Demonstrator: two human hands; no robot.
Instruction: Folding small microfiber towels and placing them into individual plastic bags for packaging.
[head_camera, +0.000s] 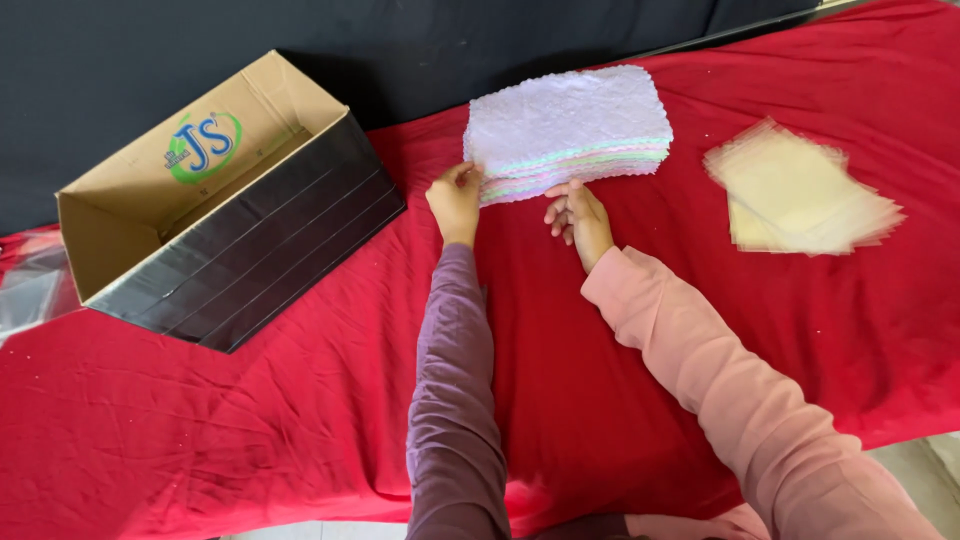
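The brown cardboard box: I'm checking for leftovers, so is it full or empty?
Empty as far as visible: the brown cardboard box lies tipped, showing only bare walls.

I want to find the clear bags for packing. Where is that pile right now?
In the head view, the pile of clear bags lies on the red cloth at the right, just right of the stack of cloths that both hands touch.

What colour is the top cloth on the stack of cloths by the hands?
Pale lilac top cloth; pastel pink and green edges show beneath, seen in the head view.
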